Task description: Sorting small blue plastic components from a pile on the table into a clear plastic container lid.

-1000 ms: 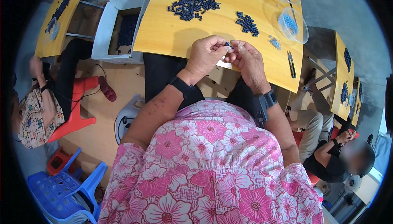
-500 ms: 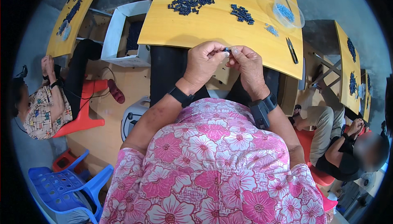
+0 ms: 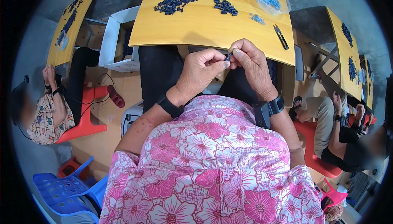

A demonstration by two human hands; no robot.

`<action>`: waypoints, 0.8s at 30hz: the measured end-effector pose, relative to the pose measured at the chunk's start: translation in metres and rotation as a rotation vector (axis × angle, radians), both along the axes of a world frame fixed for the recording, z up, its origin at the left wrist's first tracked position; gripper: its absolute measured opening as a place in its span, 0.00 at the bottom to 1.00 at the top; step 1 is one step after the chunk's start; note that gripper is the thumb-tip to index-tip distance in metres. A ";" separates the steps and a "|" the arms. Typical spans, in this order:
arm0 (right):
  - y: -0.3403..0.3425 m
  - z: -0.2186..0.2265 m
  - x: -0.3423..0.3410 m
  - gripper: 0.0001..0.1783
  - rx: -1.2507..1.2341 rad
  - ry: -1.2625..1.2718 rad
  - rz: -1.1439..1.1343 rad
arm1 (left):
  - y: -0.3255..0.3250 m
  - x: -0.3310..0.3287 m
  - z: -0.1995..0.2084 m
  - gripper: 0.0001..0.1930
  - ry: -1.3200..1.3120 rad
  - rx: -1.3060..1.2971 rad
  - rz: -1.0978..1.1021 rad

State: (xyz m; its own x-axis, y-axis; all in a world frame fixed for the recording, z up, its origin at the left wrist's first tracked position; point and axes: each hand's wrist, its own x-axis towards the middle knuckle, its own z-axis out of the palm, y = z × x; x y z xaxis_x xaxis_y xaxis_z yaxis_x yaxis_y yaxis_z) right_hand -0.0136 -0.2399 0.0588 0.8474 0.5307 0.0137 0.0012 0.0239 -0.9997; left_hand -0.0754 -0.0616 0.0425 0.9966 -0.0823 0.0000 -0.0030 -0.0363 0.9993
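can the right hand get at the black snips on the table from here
Probably yes: the black snips lie ahead and to the right of the right hand, with nothing seen between, though it is busy with a small dark piece.

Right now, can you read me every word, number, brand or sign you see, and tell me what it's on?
None that I can read.
White box: any print is too small and blurred to read.
Dark piece between the left hand and right hand: too small to tell if it has writing.
Clippers: too small to read any marks.
Shirt: pink and white flowers, no readable words.
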 end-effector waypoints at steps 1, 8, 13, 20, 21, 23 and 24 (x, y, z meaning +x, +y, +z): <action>0.000 0.000 0.000 0.08 0.000 0.005 -0.001 | -0.001 0.001 0.000 0.06 0.005 0.000 -0.001; 0.002 -0.003 0.002 0.08 -0.003 0.008 0.021 | 0.002 0.004 -0.003 0.05 0.016 -0.060 0.021; 0.005 -0.002 0.001 0.08 0.005 -0.010 0.008 | 0.002 0.001 -0.002 0.05 0.015 -0.047 0.033; 0.003 -0.002 0.002 0.08 -0.063 -0.082 0.035 | 0.000 -0.001 0.000 0.04 -0.010 0.004 0.049; 0.004 -0.002 0.002 0.08 -0.070 -0.084 0.037 | 0.000 -0.001 0.000 0.04 -0.003 0.001 0.054; 0.004 -0.001 0.002 0.08 -0.092 -0.104 0.037 | 0.002 0.000 -0.004 0.04 -0.005 0.023 0.054; 0.003 0.000 0.001 0.07 -0.114 -0.124 0.035 | 0.002 0.000 -0.005 0.04 -0.006 0.045 0.052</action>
